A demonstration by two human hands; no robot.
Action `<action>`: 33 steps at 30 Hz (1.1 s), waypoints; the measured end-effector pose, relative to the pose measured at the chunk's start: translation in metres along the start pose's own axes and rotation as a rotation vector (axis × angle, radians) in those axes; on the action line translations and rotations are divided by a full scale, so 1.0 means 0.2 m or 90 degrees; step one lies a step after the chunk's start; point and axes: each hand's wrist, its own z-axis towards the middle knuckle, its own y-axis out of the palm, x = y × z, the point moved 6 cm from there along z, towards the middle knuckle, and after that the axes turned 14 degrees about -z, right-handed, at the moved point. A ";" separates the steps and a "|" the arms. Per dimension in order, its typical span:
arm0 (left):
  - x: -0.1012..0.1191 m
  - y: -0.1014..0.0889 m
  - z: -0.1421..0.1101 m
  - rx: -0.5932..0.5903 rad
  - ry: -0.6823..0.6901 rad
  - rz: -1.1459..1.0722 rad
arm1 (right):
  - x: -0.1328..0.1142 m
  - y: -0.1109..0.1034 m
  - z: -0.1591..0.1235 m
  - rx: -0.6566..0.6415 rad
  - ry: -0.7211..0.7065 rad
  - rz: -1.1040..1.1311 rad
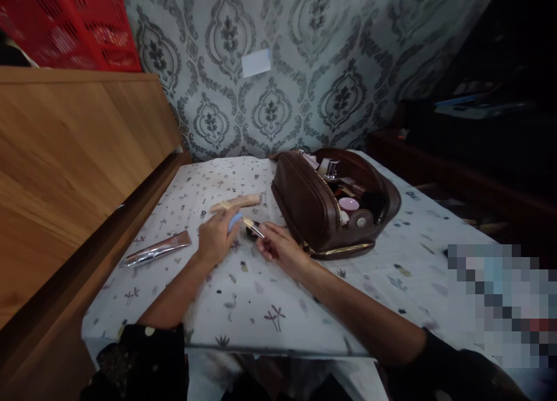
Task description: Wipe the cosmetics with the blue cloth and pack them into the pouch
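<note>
My left hand (pixel 215 238) is closed around a small light-blue thing (pixel 235 220), mostly covered by my fingers; its kind is unclear. Facing it, my right hand (pixel 281 247) pinches a makeup brush (pixel 255 227), its pale tip close to the blue thing; whether they touch I cannot tell. Something dark, partly hidden, shows beside the right fingers. Just beyond the left hand lies a beige tube (pixel 243 201). Farther left rests a shiny pinkish-silver tube (pixel 159 250). To the right stands an unzipped brown makeup bag (pixel 304 201) with several cosmetics inside, among them a pink round lid (pixel 348 204).
A white patterned cloth (pixel 243 325) covers the table. Wooden furniture (pixel 78 157) borders its left side, with a red plastic basket (pixel 100 29) on top. Patterned wallpaper (pixel 272 108) rises behind. Dark furniture stands at the right, and a blurred patch covers the lower right.
</note>
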 end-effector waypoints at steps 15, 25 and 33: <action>-0.05 0.16 -0.05 -0.014 -0.458 -0.968 | 0.06 0.07 0.00 -0.086 0.030 0.078; -0.10 0.14 -0.06 0.049 -0.460 -0.942 | 0.04 0.07 0.01 -0.155 0.010 0.118; -0.08 0.10 -0.04 0.111 -0.477 -0.939 | 0.01 0.04 0.00 -0.132 -0.010 0.092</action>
